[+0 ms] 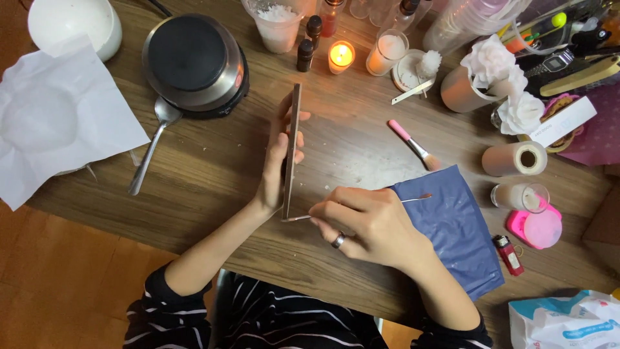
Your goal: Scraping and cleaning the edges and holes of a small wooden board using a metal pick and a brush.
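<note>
left hand (pixel 276 167) grips upright flat board (pixel 291 152) | right hand (pixel 368 223) pinches thin metal tool (pixel 361 208) at board's near edge | bare table (pixel 213 165) left

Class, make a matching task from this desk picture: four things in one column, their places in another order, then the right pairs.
Things:
1. spoon
2. lit candle
3. lighter
4. thin board

Places:
A. held upright in the left hand
B. beside the round hotplate
C. next to the blue pouch
D. between dark bottles and a white jar candle

Pairs: 1-B, 2-D, 3-C, 4-A
</note>
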